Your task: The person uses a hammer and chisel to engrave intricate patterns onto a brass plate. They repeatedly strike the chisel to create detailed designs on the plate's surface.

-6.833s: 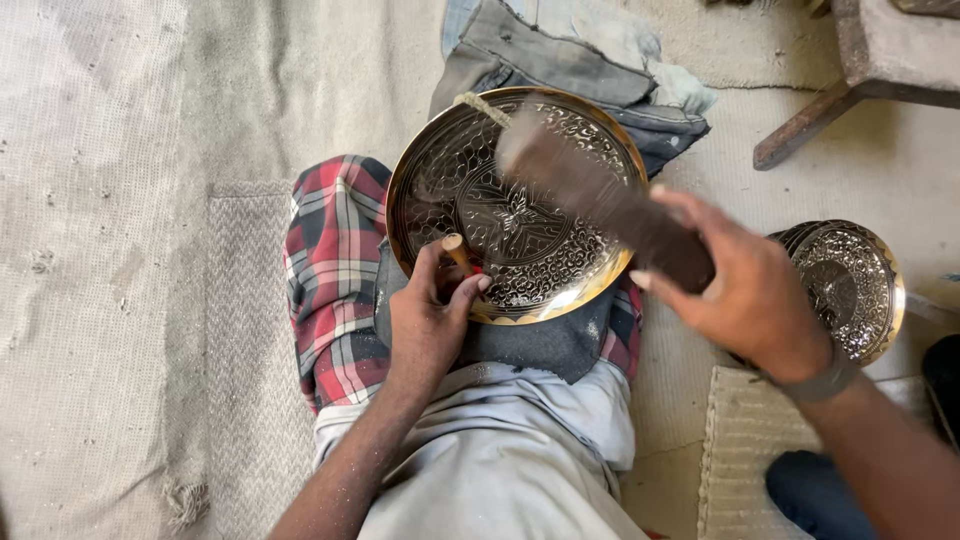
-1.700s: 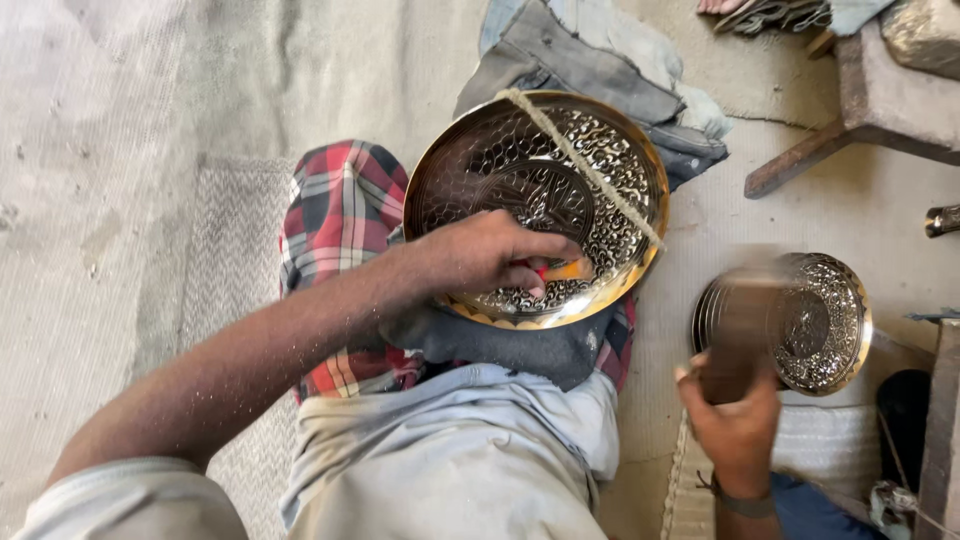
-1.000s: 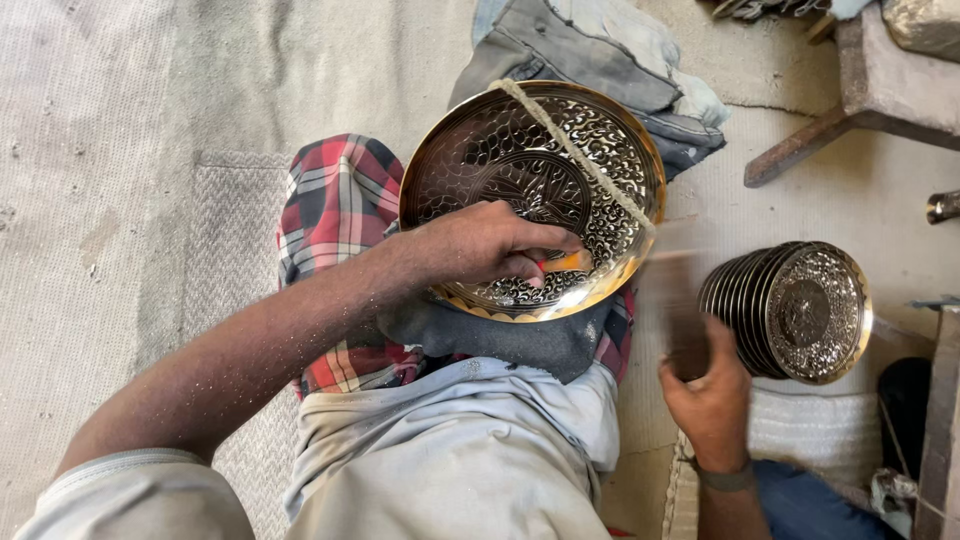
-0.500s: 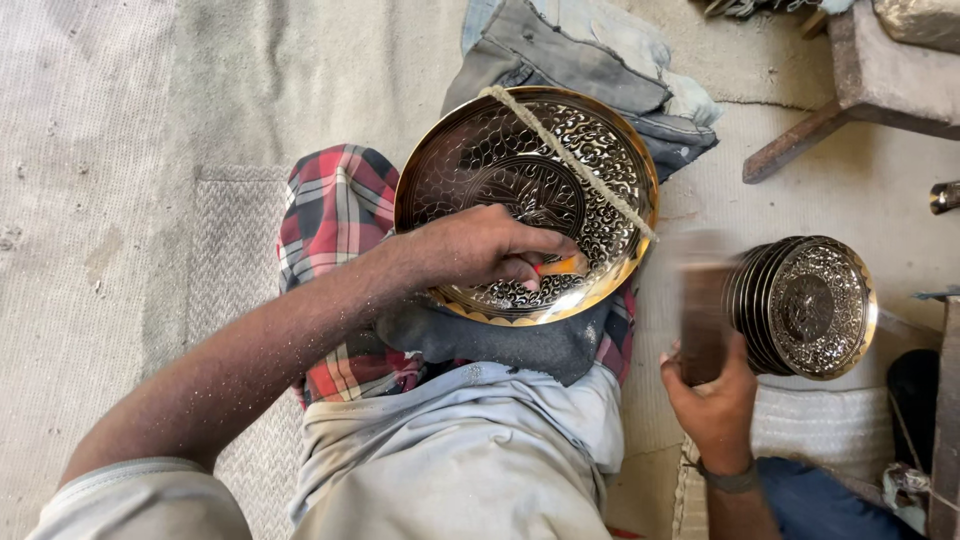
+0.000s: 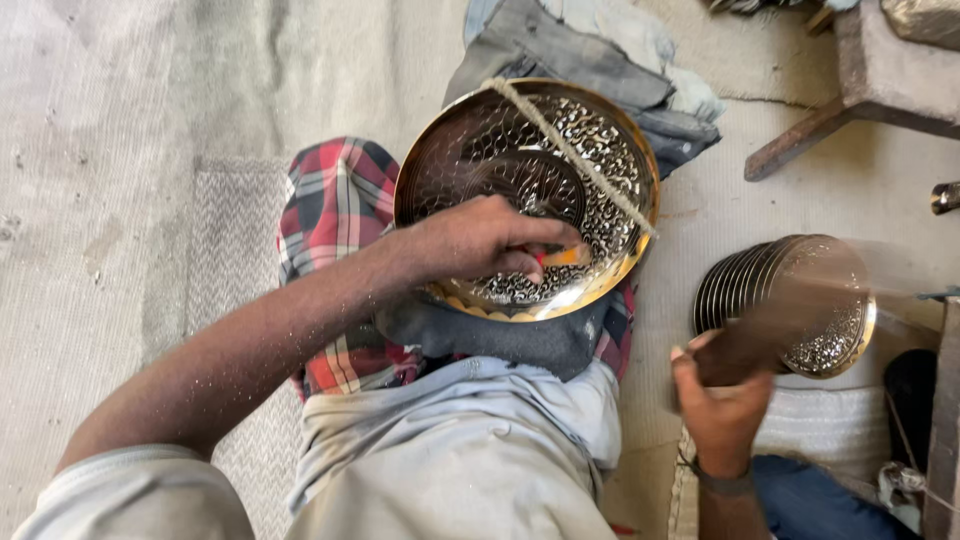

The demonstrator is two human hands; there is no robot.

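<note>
A round engraved brass plate rests on my lap, with a cord stretched across its face. My left hand lies on the plate's lower part, its fingers closed on a small orange-handled tool. My right hand is off to the right, gripping a dark wooden mallet that is blurred by motion. The mallet is in front of the stack of brass plates standing on edge on the floor.
Dark folded cloth lies under the plate's far side. A wooden stool leg crosses the upper right. A woven mat lies to the left and a pale cloth under the stack.
My right hand has swung the mallet up and right, in front of the stack. My left hand stays on the plate with the tool.
</note>
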